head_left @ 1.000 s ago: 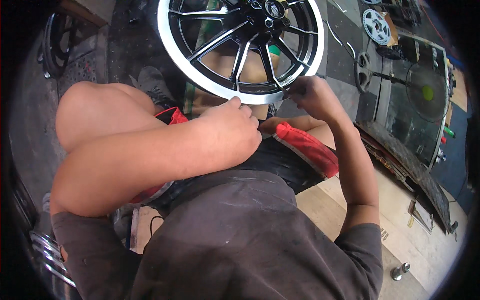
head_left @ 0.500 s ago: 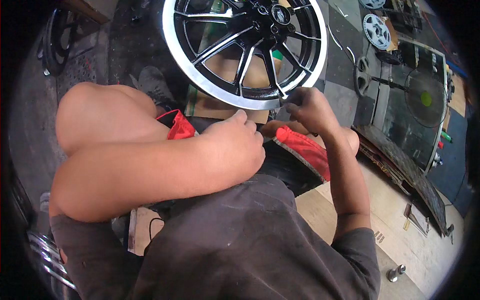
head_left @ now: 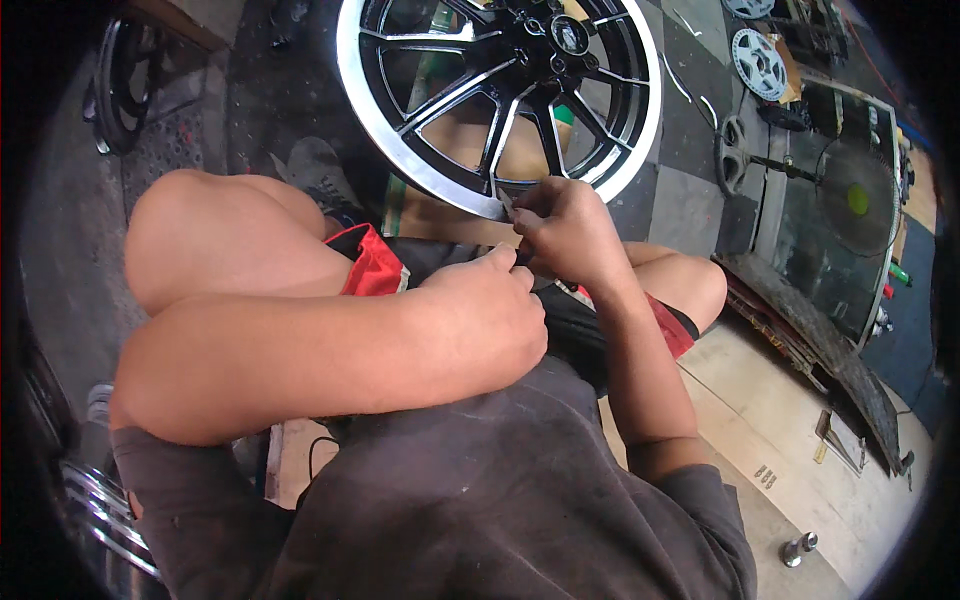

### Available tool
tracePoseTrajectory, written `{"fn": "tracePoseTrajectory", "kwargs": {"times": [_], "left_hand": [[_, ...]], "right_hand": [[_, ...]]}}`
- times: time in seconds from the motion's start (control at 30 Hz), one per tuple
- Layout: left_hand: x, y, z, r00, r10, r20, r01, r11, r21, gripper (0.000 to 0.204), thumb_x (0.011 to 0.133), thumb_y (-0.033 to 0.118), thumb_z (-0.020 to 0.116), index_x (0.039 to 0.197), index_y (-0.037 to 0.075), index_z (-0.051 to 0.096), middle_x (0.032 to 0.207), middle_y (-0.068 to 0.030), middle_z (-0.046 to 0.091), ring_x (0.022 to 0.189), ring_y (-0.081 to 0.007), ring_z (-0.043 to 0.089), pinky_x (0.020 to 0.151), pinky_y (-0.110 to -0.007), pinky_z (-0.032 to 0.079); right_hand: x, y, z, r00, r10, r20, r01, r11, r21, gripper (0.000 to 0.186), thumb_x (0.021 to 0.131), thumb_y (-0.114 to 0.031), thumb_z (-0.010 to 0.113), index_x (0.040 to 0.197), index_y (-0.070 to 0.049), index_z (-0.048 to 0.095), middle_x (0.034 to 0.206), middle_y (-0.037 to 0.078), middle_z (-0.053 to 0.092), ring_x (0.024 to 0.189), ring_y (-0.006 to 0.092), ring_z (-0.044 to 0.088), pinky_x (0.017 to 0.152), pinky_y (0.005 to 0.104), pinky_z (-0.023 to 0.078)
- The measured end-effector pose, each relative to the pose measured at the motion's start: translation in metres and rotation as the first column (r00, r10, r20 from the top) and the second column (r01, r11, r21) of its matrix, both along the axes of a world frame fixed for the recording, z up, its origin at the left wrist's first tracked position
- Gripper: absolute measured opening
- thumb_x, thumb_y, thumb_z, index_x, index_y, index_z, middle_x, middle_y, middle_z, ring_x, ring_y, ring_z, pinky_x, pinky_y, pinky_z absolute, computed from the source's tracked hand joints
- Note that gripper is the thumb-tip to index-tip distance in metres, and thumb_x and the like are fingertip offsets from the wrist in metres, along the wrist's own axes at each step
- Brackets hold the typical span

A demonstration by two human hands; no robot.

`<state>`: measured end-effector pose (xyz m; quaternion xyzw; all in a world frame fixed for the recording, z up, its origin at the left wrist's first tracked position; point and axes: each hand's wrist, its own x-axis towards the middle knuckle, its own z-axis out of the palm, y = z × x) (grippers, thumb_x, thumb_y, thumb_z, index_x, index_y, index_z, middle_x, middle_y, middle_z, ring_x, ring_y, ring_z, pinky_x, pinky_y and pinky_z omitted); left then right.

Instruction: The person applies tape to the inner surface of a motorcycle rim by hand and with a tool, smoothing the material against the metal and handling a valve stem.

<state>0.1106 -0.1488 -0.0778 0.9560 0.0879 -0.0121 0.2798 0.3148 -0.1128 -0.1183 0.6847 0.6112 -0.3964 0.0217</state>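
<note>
A black and silver alloy wheel (head_left: 425, 172) lies in front of me, its bright rim edge closest to my body. My right hand (head_left: 572, 232) is pinched at the near edge of that rim. A small thin, pointed, greyish piece shows at its fingertips against the rim; its kind is too small to tell. Over my lap, my left hand (head_left: 488, 308) is closed with curled fingers, just below and left of the right one. Something dark shows by its fingertips, but what it holds is hidden.
Cardboard (head_left: 425, 215) lies under the wheel. At right stand a fan (head_left: 855, 200), a glass-fronted frame (head_left: 830, 290) and a dark board (head_left: 815, 335). Another silver wheel (head_left: 759, 64) is at the far right. A metal cylinder (head_left: 798, 548) stands on the pale floor at lower right.
My right hand has moved left along the near rim, closer to my left hand. The left hand stays closed over my lap. The whole view has shifted slightly.
</note>
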Motion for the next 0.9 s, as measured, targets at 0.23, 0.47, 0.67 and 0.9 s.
{"fn": "tracePoseTrajectory", "kwargs": {"times": [0.23, 0.47, 0.67, 0.9], "left_hand": [[0.001, 0.011, -0.011, 0.998, 0.035, -0.058, -0.034, 0.999, 0.015, 0.03, 0.093, 0.019, 0.067, 0.116, 0.002, 0.073, 0.114, -0.0104, 0.074, 0.113, -0.0266, 0.067, 0.109, -0.045, 0.047], [0.012, 0.027, -0.051, 0.907, 0.422, -0.006, -0.412, 0.89, 0.195, 0.06, 0.086, 0.021, 0.074, 0.137, -0.008, 0.062, 0.124, -0.0175, 0.068, 0.127, -0.0323, 0.06, 0.117, -0.05, 0.043], [0.024, 0.034, -0.064, 0.922, 0.387, -0.002, -0.374, 0.893, 0.249, 0.038, 0.086, 0.016, 0.071, 0.119, -0.003, 0.07, 0.111, -0.0134, 0.067, 0.119, -0.0295, 0.062, 0.116, -0.051, 0.044], [0.016, 0.057, -0.055, 0.944, 0.328, -0.023, -0.31, 0.91, 0.274, 0.019, 0.087, 0.012, 0.068, 0.104, 0.005, 0.074, 0.11, -0.01, 0.067, 0.118, -0.0296, 0.062, 0.115, -0.055, 0.044]], "right_hand": [[0.004, -0.002, 0.01, 0.921, -0.306, -0.241, 0.307, 0.951, -0.036, 0.031, 0.095, -0.015, 0.075, 0.115, 0.009, 0.074, 0.09, 0.013, 0.078, 0.07, 0.016, 0.073, 0.063, 0.0315, 0.057], [0.101, 0.014, 0.013, 0.975, -0.203, -0.086, 0.219, 0.939, 0.266, 0.021, 0.099, -0.01, 0.07, 0.113, 0.006, 0.071, 0.088, 0.008, 0.072, 0.077, 0.0134, 0.067, 0.065, 0.0296, 0.053], [0.095, 0.006, 0.003, 0.981, -0.087, -0.171, 0.112, 0.983, 0.143, 0.019, 0.1, -0.003, 0.065, 0.118, 0.001, 0.067, 0.094, 0.012, 0.074, 0.072, 0.0165, 0.068, 0.065, 0.034, 0.055], [0.085, 0.001, -0.002, 0.993, 0.073, -0.097, -0.042, 0.958, 0.284, 0.019, 0.1, -0.01, 0.067, 0.113, 0.003, 0.064, 0.09, 0.017, 0.073, 0.07, 0.0213, 0.069, 0.066, 0.0383, 0.055]]}}
